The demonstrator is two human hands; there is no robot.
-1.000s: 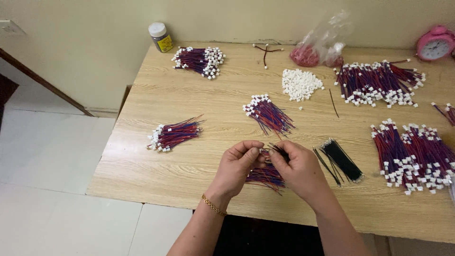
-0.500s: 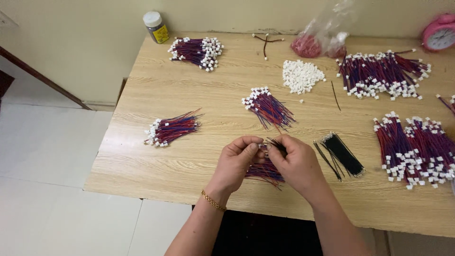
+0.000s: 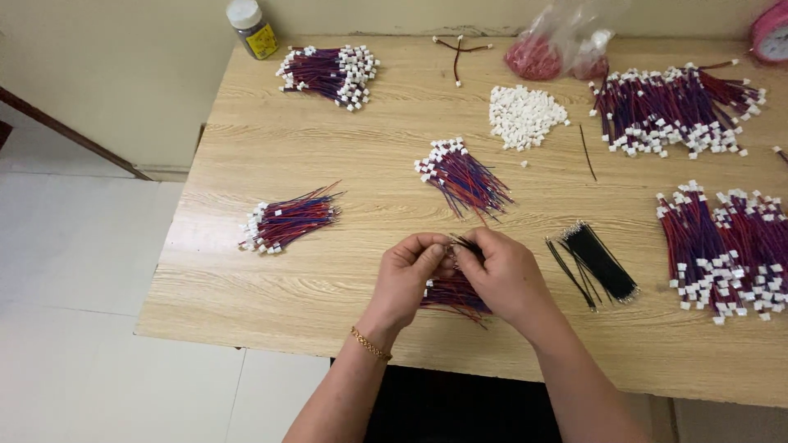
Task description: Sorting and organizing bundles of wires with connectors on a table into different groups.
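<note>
My left hand [image 3: 410, 275] and my right hand [image 3: 502, 275] meet near the front edge of a light wooden table [image 3: 271, 287]. Their fingertips pinch a thin dark wire with a small white connector [image 3: 453, 246] between them. Under both hands lies a small bundle of red and blue wires [image 3: 454, 294]. My left wrist wears a gold bracelet. Just right of my right hand lies a bunch of black wires [image 3: 599, 261].
Bundles of red and blue wires with white connectors lie at the left [image 3: 283, 221], middle [image 3: 461, 176], back left [image 3: 328, 72], back right [image 3: 669, 111] and right [image 3: 726, 246]. A heap of white connectors [image 3: 524, 116], a plastic bag [image 3: 558, 45], a jar [image 3: 250, 26], a pink clock [image 3: 771, 31].
The hands stay together at the same spot over the bundle, with small finger movements on the wire. The camera view has shifted slightly.
</note>
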